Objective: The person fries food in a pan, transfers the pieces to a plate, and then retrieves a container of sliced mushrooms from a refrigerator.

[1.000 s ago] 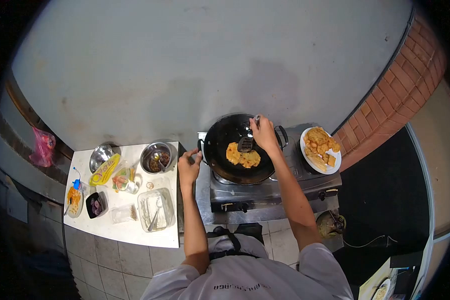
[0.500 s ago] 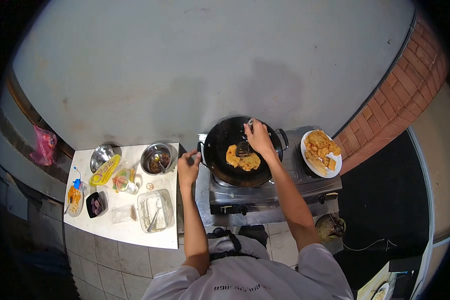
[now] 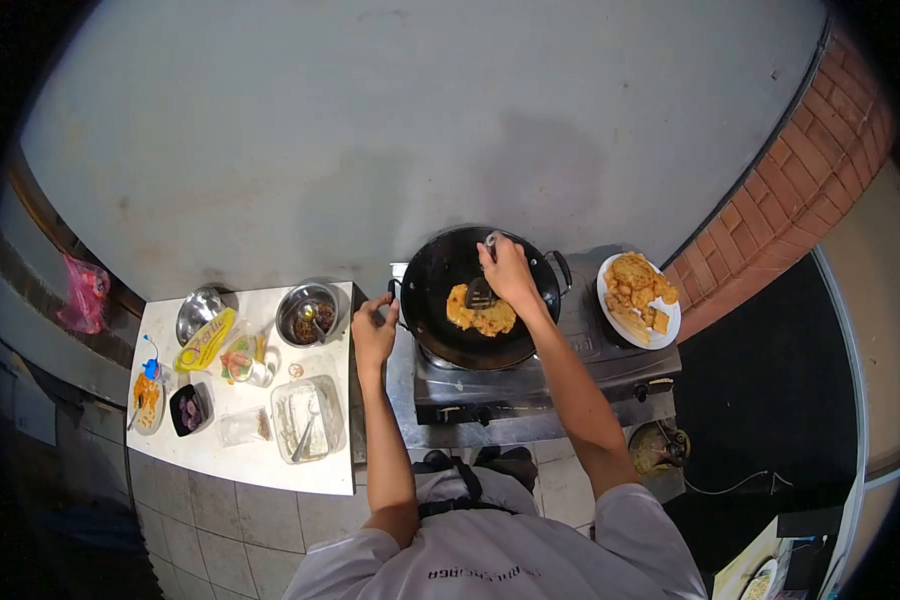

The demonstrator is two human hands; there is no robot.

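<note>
A black two-handled wok (image 3: 460,350) stands on the metal stove (image 3: 570,375). In it lies golden fried food (image 3: 492,318), and the dark slotted head of a spatula (image 3: 480,294) rests on that food. My right hand (image 3: 511,272) is closed round the spatula's handle above the wok. At the wok's left side, my left hand (image 3: 373,330) has its fingers round the black side handle. A white plate (image 3: 660,338) with several fried pieces (image 3: 634,285) sits right of the wok.
On the white table (image 3: 200,455) at left are metal bowls (image 3: 198,312), (image 3: 308,314), a yellow packet, a small dark bowl (image 3: 188,410), a glass container (image 3: 307,420) and a plate of orange food. A grey wall rises behind the stove, with a brick edge (image 3: 770,220) at right.
The whole view has shifted slightly. The spatula and my right hand keep nearly the same place over the food, and my left hand stays at the wok's handle.
</note>
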